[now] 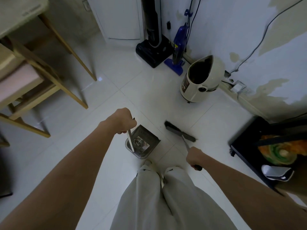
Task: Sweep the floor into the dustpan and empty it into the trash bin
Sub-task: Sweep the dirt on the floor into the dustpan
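glossy tiled floor [132, 90], wooden table legs [69, 47]

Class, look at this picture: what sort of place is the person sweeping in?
Probably a room in a home: a white tiled floor, a wooden chair, and an upright vacuum parked against the wall.

Left hand [125, 121]: fist curled round thin upright handle, forearm extended forward | Right hand [195, 157]: fist gripping angled handle, nearer the body, forearm reaching in from the right | Both arms bare
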A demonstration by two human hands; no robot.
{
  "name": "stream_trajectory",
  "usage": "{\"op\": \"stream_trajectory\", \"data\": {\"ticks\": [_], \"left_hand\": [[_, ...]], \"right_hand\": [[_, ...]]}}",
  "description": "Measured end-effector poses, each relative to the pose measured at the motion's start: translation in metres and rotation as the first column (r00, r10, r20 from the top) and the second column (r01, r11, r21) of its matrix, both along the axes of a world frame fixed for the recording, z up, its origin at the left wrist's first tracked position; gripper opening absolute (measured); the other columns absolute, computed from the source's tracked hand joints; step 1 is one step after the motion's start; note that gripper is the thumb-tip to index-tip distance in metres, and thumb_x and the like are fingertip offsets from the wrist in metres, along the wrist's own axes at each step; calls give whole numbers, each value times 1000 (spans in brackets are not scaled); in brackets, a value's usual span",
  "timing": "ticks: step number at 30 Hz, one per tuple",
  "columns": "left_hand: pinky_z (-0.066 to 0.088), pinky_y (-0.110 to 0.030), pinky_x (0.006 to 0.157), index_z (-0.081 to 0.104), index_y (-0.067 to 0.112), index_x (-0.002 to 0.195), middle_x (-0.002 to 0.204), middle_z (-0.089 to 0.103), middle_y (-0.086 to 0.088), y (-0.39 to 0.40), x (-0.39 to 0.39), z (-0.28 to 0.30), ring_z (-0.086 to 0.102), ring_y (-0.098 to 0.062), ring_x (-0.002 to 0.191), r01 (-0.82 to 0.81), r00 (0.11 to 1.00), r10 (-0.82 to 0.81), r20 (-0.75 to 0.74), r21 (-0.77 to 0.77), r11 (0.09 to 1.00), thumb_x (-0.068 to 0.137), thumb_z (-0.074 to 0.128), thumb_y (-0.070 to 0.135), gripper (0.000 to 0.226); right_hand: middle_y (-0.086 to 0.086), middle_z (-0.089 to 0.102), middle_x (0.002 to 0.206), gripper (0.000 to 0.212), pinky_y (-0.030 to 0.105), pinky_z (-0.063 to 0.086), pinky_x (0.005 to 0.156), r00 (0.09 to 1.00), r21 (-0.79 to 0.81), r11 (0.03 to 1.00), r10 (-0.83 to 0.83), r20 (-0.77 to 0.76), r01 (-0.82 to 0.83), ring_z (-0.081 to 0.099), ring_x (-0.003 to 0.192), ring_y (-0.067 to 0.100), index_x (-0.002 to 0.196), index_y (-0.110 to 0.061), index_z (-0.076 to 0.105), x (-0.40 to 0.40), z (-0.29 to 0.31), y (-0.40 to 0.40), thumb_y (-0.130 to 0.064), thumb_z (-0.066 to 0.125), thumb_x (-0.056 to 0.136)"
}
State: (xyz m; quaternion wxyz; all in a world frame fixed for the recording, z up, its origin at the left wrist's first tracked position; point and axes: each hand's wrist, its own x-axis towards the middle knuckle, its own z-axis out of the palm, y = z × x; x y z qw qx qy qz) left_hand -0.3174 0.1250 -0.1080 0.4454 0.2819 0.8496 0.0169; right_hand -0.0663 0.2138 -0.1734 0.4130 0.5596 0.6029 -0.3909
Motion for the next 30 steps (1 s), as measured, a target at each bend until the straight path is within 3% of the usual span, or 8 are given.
{"op": "stream_trajectory", "data": {"ticks": [3, 6, 10, 18, 23, 25, 28, 30], "left_hand": [[39, -22, 44, 54, -3, 67, 57, 53, -13, 13, 2, 1, 49, -24, 49, 22, 1000, -22, 4, -8, 1000, 83, 48, 8, 20], [39, -23, 46, 56, -3, 69, 60, 55, -14, 18, 2, 2, 52, -26, 54, 36, 999, -36, 4, -3, 999, 82, 48, 8, 19], [37, -22, 44, 55, -2, 66, 59, 54, -12, 14, 2, 2, 50, -25, 52, 31, 1000, -31, -2, 13, 999, 83, 48, 9, 22], [37, -22, 42, 60, -6, 80, 65, 56, -12, -1, -2, 0, 50, -21, 52, -19, 1000, 19, 5, 34, 999, 86, 48, 10, 21], [40, -23, 43, 65, -6, 98, 66, 56, -13, -36, -21, -8, 48, -21, 48, -109, 994, 109, -15, -4, 994, 87, 51, 9, 24], [40, -22, 42, 66, -5, 98, 69, 58, -14, -49, -23, -10, 48, -22, 48, -129, 991, 128, -29, -15, 992, 86, 52, 9, 24], [40, -20, 42, 67, -1, 95, 75, 62, -15, -62, -22, -12, 50, -23, 49, -137, 989, 135, -59, -31, 990, 84, 52, 10, 22], [40, -20, 42, 68, 0, 94, 73, 62, -13, -67, -21, -12, 51, -21, 48, -141, 988, 138, -74, -28, 990, 83, 52, 10, 21]], "right_hand": [[6, 52, 41, 26, 17, 34, 34, 988, -74, 986, 142, -58, -146, 43, 35, 14, 71, 2, 58, 5, -6, 2, 3, 45, 93], [8, 45, 57, 31, 22, 34, 38, 990, -65, 996, 54, -132, -63, 40, 41, 17, 115, 3, 58, 5, 1, 21, 4, 36, 92], [11, 49, 64, 46, 26, 37, 44, 978, -27, 999, 41, -203, -47, 42, 47, 19, 133, -5, 49, 7, 19, 34, 5, 36, 90], [15, 56, 68, 26, 23, 40, 40, 984, 107, 987, 130, -121, -118, 53, 51, 23, 104, 7, 65, -21, -2, 50, 2, 44, 90], [6, 50, 58, 32, 13, 38, 30, 970, 156, 974, 189, -155, -165, 46, 46, 13, 61, -10, 44, -44, -22, 52, -2, 45, 93], [12, 65, 63, 28, 13, 44, 40, 982, 143, 978, 165, -91, -151, 46, 40, 11, 72, 2, 62, -50, -22, 46, -3, 45, 95], [20, 65, 113, 26, 13, 41, 39, 946, 84, 945, 321, -48, -316, 58, 64, 17, 113, 6, 64, -55, -21, 32, 1, 51, 92], [19, 65, 109, 24, 17, 37, 44, 870, 36, 869, 493, 1, -493, 65, 79, 23, 110, 6, 67, -56, -16, 18, 1, 58, 89]]}}
